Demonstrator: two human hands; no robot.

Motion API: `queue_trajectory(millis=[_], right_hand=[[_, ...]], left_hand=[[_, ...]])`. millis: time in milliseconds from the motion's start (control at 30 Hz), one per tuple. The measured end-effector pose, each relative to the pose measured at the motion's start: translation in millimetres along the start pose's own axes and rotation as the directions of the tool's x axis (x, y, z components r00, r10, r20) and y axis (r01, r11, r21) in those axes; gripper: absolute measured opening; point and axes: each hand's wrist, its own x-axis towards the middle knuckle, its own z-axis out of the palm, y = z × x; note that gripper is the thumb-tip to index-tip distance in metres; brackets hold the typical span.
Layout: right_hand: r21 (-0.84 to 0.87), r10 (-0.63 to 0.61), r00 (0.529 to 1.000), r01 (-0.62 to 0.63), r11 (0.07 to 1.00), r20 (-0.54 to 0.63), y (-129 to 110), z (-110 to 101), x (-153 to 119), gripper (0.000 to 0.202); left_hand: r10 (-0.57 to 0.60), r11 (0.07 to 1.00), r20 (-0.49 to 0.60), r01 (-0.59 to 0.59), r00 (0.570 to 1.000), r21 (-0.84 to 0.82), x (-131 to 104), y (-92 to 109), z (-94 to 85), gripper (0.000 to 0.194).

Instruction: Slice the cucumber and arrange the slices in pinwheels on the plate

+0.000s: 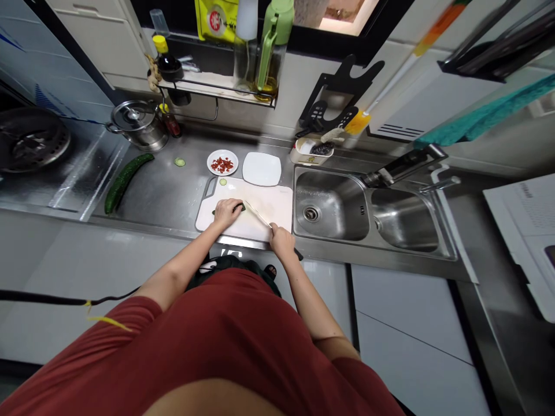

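Note:
A white cutting board [264,199] lies on the steel counter. My left hand [227,213] is closed over a dark green piece of cucumber [240,207] on the board. In my right hand [282,240] is a knife [256,213], its blade slanting up and left so that its tip is close to the cucumber. A pale cucumber slice [222,181] rests near the board's top left corner. Behind the board stand a white plate with chopped red pieces [222,163] and a bare square white plate [261,169].
A whole cucumber [125,182] and another slice [179,162] lie on the counter at left, near a lidded steel pot [139,124]. The double sink [332,202] adjoins the board's right side. A rack of bottles [217,86] hangs behind.

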Motion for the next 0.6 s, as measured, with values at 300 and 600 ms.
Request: queue_trajectory(millis=[300,600], right_hand=[[0.016,0.04,0.982,-0.038,0.999,-0.186,5.2,-1.7,0.9,0.042],[-0.004,0.008,0.974,-0.009,1.0,-0.226,1.8,-4.3,-2.9,0.048]], left_hand=[[-0.127,0.986,-0.135,0.11,0.983,-0.127,17.1,4.8,-14.1,0.028],[0.121,0.991,0.111,-0.112,0.987,-0.078,30.3,40.5,-31.4,0.033]])
